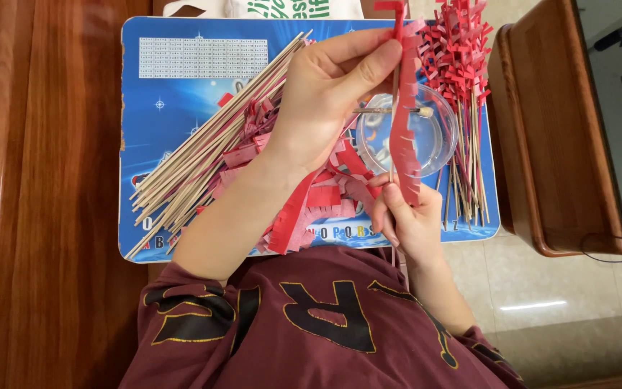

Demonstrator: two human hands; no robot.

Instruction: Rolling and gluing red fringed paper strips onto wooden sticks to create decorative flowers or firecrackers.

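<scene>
Left hand [325,101] pinches fringed red paper strip [406,122] at top; right hand [404,220] grips thin bamboo stick [394,130] below, above clear dish [437,144] (glue, probably). Tugging may tear the fringe.

I see an evenly bright, sharp frame lit softly from overhead, with a white streak of glare on the pale tiled floor [534,306], sheen on the clear round plastic dish [437,148], and faint shadows.
</scene>
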